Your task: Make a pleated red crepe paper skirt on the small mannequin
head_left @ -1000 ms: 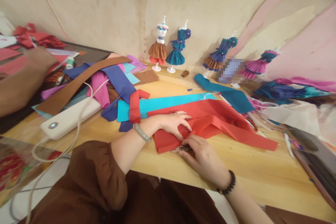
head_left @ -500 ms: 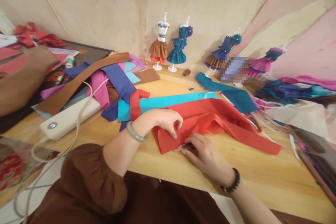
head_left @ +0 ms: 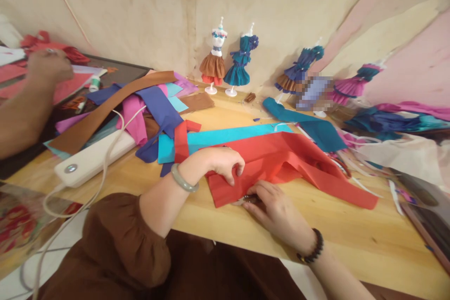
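Observation:
A long piece of red fabric (head_left: 260,154) lies loosely folded on the wooden table (head_left: 211,220). On its left part rests my left hand (head_left: 225,161), a pale bangle at the wrist. Its thumb and fingers curve with a gap between them, and nothing shows in the gap. My right hand (head_left: 272,206), with a dark beaded bracelet, is at the near edge of the red fabric. Its fingers close around a small metal tool (head_left: 244,200) whose tip points left; its exact kind is mostly hidden by the fingers. A turquoise strip (head_left: 214,137) lies behind the red fabric.
Left are piled fabric strips (head_left: 151,96) and a white power strip (head_left: 87,159) with a cable. Another person's hand (head_left: 49,68) is at far left. Small dress forms (head_left: 213,63) in fabric outfits stand along the wall. A teal strip (head_left: 316,129) and scraps lie right.
My hands have barely moved, and the fabric lies as before. The other person's hand at far left has shifted slightly and is now more closed.

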The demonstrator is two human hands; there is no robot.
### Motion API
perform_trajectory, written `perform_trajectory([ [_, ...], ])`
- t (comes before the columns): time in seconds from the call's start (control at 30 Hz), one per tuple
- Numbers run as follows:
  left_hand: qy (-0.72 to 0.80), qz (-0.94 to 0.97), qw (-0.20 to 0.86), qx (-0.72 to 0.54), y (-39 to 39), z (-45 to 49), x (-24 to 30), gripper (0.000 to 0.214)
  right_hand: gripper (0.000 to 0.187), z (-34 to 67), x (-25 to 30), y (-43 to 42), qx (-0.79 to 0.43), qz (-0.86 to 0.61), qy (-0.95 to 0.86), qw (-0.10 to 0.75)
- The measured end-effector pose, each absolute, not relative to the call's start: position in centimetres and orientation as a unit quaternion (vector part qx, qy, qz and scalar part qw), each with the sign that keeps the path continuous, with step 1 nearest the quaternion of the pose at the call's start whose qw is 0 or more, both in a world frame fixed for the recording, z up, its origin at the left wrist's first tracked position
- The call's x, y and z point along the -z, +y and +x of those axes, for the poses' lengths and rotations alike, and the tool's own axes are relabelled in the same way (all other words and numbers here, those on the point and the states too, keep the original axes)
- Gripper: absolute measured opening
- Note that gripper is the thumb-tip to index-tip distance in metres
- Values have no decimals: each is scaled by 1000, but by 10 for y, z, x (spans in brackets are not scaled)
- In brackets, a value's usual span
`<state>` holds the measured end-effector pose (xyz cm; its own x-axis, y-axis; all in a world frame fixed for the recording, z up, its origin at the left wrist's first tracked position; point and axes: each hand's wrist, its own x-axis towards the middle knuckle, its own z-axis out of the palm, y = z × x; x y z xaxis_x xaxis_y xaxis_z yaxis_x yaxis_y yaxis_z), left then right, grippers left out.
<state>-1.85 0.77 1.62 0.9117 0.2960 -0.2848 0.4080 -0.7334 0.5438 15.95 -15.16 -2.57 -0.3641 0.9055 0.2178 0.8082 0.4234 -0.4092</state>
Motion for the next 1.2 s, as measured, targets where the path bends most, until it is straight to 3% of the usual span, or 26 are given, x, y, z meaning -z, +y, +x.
perform_trajectory([
  [1.2,183,928,310,99,9,-18,-14,27,9,153,29,-156,-81,-534,-815,211],
])
